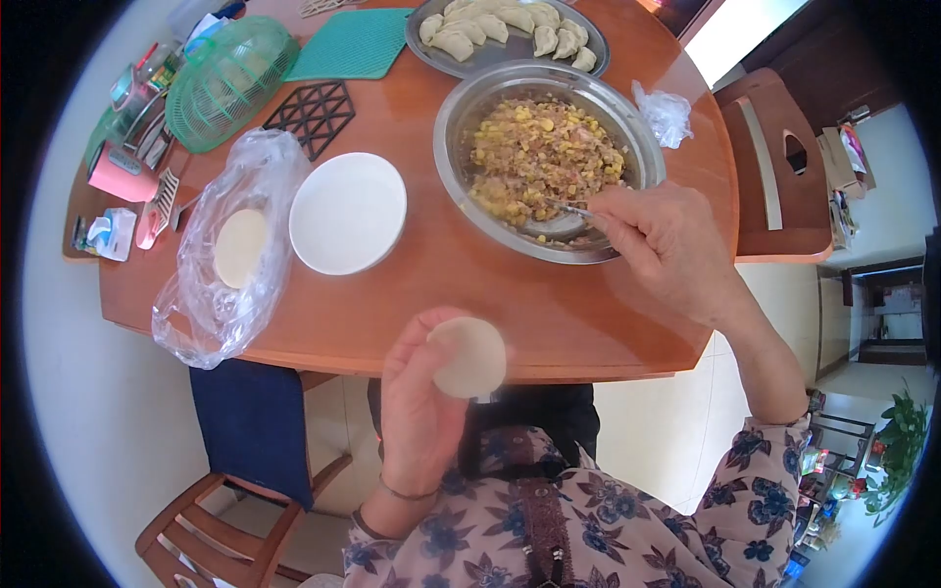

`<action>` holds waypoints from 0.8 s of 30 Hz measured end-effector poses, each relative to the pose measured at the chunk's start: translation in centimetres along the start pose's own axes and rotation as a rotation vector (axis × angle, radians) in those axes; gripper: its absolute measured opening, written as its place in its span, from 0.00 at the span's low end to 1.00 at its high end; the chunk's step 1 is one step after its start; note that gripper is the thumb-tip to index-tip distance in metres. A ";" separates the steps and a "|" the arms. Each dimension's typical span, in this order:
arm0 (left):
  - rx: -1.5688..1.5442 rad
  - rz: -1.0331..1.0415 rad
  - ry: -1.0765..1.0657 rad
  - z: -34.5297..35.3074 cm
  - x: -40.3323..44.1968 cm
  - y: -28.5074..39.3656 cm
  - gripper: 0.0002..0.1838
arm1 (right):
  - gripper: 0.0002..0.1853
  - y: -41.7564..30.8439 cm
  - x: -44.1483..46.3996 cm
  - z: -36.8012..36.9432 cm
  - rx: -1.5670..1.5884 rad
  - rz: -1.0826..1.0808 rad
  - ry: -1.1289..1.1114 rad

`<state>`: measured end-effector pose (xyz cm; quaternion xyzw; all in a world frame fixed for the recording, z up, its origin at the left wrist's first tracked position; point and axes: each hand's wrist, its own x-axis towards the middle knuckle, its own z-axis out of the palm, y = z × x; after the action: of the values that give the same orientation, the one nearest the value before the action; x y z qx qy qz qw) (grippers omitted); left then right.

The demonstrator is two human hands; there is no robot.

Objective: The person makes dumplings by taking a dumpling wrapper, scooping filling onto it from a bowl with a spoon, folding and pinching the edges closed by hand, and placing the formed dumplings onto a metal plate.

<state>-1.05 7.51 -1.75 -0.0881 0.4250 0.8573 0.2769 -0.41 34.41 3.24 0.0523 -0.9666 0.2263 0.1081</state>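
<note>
Between the thumb and fingers of my left hand [420,377] is a round dumpling wrapper [472,357], held up near the table's front edge. My right hand [669,245] grips a thin metal utensil [573,208], whose far end dips into the filling; its tip is hidden, so I cannot tell its exact kind. The yellow and pinkish chopped filling [544,157] lies in a large steel bowl [453,186]. Behind the bowl, several folded dumplings [490,24] rest on a metal tray [461,67]. More wrappers [240,248] lie in a clear plastic bag [211,318] at the left.
A white bowl [348,213] stands between bag and steel bowl. Behind it are a black trivet [311,116], a green mat [350,45] and a green mesh cover [225,88]. Crumpled plastic [664,115] lies right of the steel bowl. Chairs [250,431] stand around the table.
</note>
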 end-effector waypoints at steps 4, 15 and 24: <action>0.028 0.004 -0.013 0.0 0.2 0.0 0.15 | 0.08 0.7 -0.4 -0.1 0.256 0.150 0.005; -0.122 0.083 0.006 1.4 0.4 0.3 0.18 | 0.11 4.9 -1.7 -2.3 0.654 0.384 0.018; -0.345 0.279 -0.104 3.0 2.2 0.3 0.18 | 0.14 4.6 -3.0 -3.4 0.524 0.396 0.054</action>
<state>-2.83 10.61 -0.51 -0.0301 0.2653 0.9507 0.1580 2.43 40.20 3.58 -0.1165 -0.8638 0.4852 0.0702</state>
